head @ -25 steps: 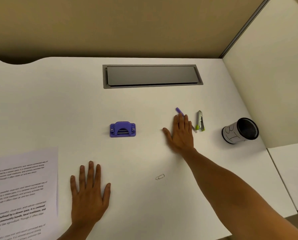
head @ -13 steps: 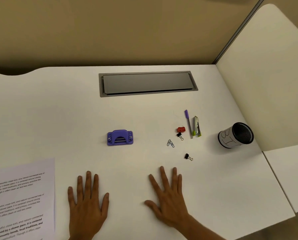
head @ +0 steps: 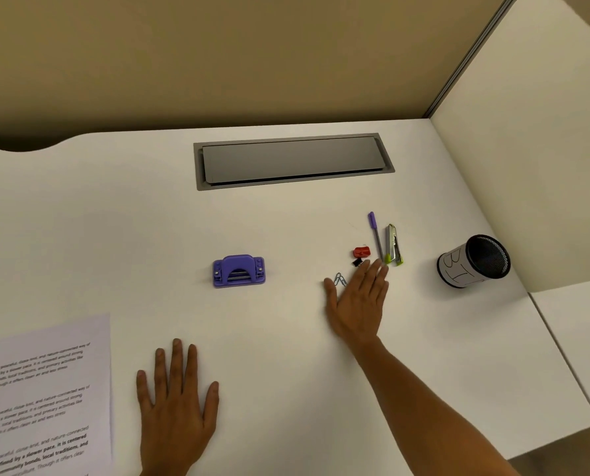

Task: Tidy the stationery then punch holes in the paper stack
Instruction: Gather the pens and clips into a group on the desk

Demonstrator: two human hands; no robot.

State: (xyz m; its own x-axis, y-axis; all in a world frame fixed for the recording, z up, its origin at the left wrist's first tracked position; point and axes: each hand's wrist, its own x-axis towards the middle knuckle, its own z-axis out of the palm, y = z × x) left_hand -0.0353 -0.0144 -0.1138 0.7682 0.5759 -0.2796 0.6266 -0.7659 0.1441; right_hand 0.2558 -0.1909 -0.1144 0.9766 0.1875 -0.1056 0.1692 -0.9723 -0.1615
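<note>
Even, soft overhead light, fairly bright; faint shadows beneath both forearms; no glare on the white desk (head: 115,218); wide-angle bending at the edges; printed text slightly blurred.

— What is cut off by the frame?

— The paper stack (head: 43,393) runs off the left and bottom edges; its printed lines are too blurred to read. The left hand (head: 177,413) is cut at the wrist by the bottom edge.

— Anything covered?

— The right hand (head: 359,304) hides part of the black binder clip (head: 356,262) and the lower end of the paper clips (head: 339,278). The pen (head: 375,233) tip lies behind the fingers (head: 377,269).

— And the cup?

— The inside of the mesh cup (head: 472,262) is too dark to judge.
</note>
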